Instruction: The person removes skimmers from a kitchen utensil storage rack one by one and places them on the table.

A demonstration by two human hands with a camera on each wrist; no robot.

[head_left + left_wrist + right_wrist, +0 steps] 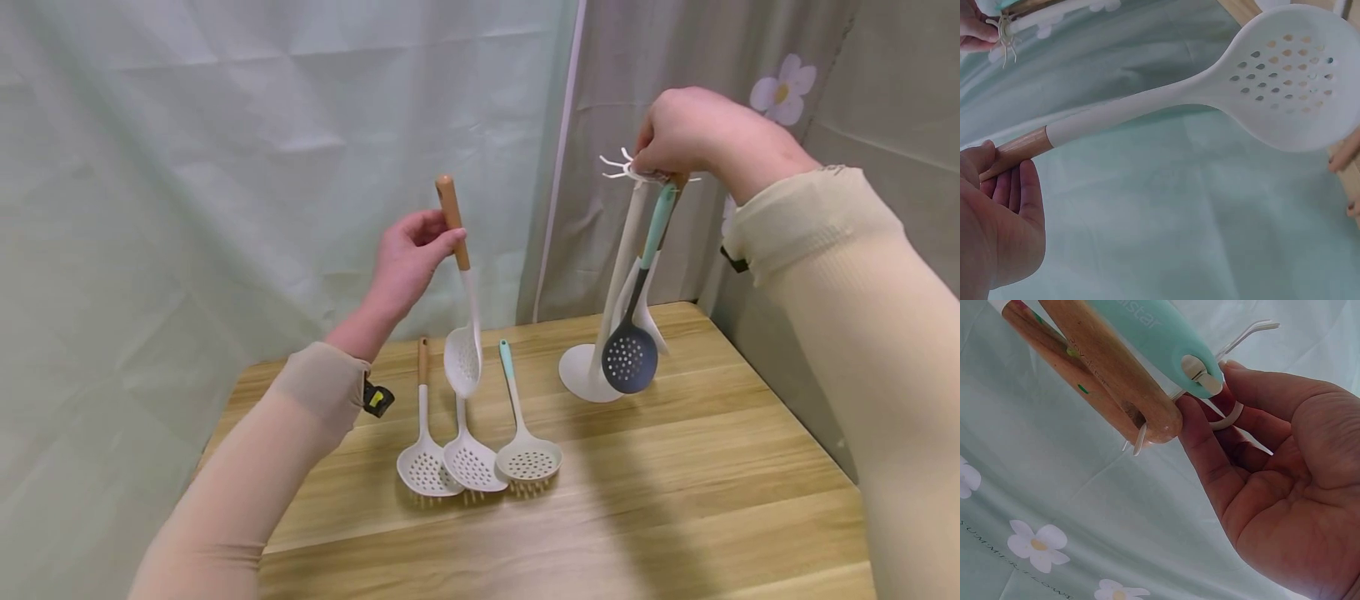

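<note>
— Wooden handle, white bowl: is that the skimmer [463, 317] you've got in your left hand [408, 262]?

— Yes. I pinch its wooden grip between thumb and fingers, so it hangs bowl-down in the air above the tabletop [675, 467], over the three skimmers lying there.

— Which three?

— A white one with a wooden handle [422, 437] on the left, a white one [471, 454] in the middle, and a pale one with a mint handle [523, 433] on the right. Their bowls lie side by side, touching or nearly so.

— And your right hand [686, 133]?

— It's up at the top of the white stand [600, 333], my fingers [1210, 450] curled around its ring of hooks [621, 167]. A dark skimmer with a mint handle [636, 329] hangs from one hook, and a wooden handle [1110, 381] hangs right beside it.

— Where's the stand?

— Its round base sits at the back of the tabletop, near the curtain [225, 167], to the right of the row.
</note>
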